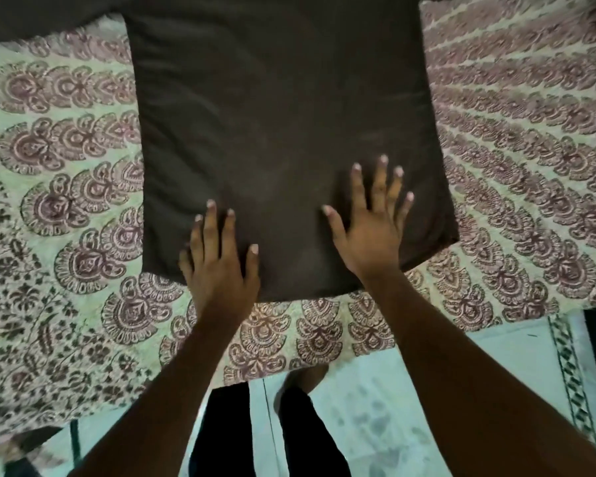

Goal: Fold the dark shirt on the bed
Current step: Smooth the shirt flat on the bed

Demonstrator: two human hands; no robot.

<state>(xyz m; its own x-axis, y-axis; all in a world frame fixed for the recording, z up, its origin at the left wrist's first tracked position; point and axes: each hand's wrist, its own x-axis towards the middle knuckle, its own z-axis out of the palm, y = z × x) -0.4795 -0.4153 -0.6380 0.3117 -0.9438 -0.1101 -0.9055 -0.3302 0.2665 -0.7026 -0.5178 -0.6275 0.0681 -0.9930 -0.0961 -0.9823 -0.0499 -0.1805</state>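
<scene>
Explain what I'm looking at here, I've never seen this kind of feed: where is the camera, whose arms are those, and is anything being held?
There is no machine here. The single picture comes from a camera worn on a person's head, looking forward and down, so the two bare arms reaching in from the bottom are the wearer's own. The left hand and right hand both lie flat, fingers spread, on the near end of the dark shirt. Nothing is gripped; the palms simply press on the cloth. The shirt is spread out on a patterned bedspread covering the bed. Below the bed's edge you see pale floor tiles and the person's dark trouser legs.
</scene>
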